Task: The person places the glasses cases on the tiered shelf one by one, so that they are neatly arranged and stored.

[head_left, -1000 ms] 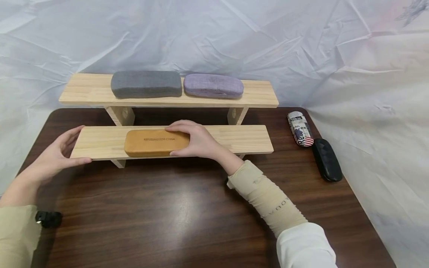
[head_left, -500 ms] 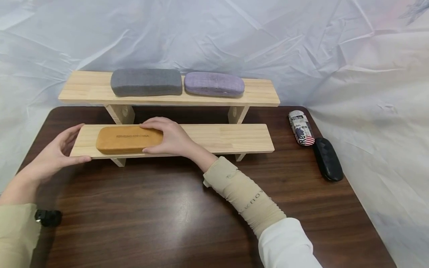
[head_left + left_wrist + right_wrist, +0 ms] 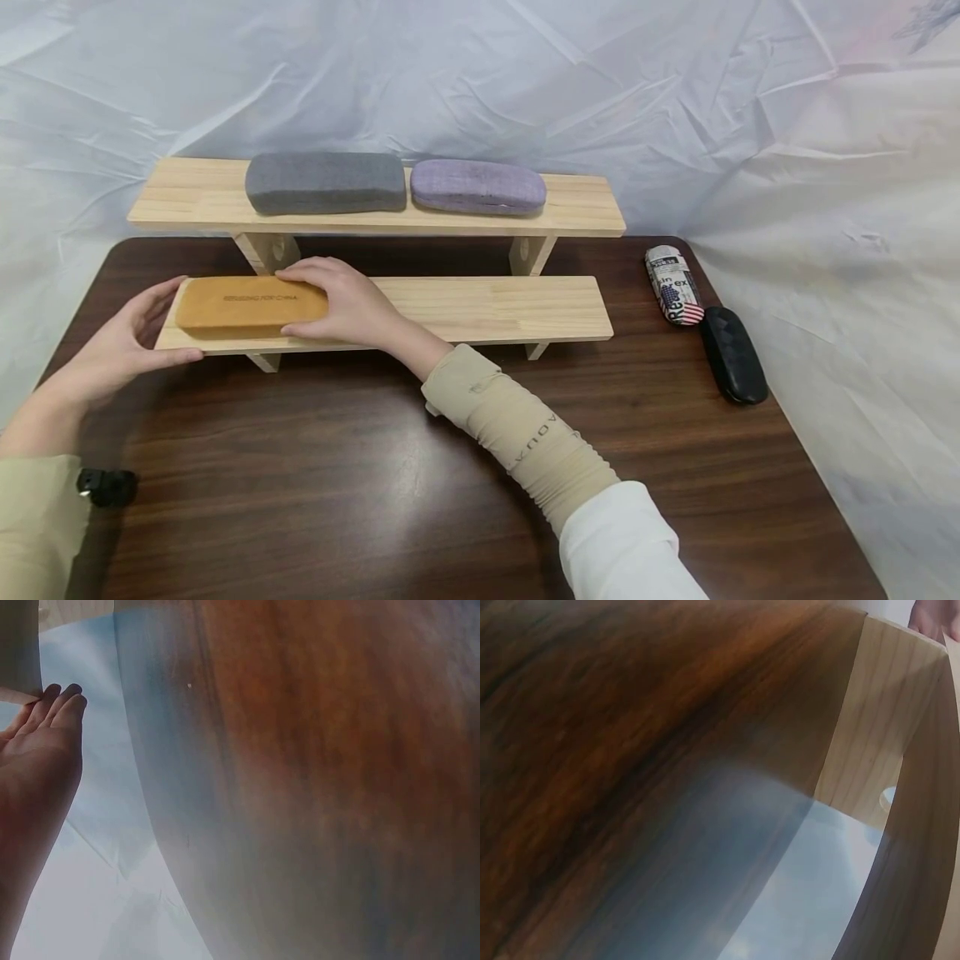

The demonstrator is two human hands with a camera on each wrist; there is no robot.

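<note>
A tan-orange glasses case [image 3: 236,307] with small print on its lid lies at the left end of the lower wooden shelf [image 3: 487,308]. My right hand [image 3: 341,304] holds the case by its right end, fingers at the back edge and thumb at the front. At the shelf's left end, my left hand [image 3: 112,350] grips across the board, its thumb along the front edge and its fingers at the back corner. In the left wrist view, the left hand's fingers [image 3: 64,709] reach up to the board's edge. The case lies outside both wrist views.
On the upper wooden shelf [image 3: 577,204] lie a grey glasses case [image 3: 326,183] and a purple one [image 3: 478,187]. A newspaper-print case [image 3: 672,285] and a black case [image 3: 733,356] lie at the right edge of the dark wood table [image 3: 337,467]. White sheeting [image 3: 480,75] hangs behind.
My right hand has moved left along the lower shelf with the tan-orange glasses case, from near the middle to the left end. My left hand has stayed at the shelf's end.
</note>
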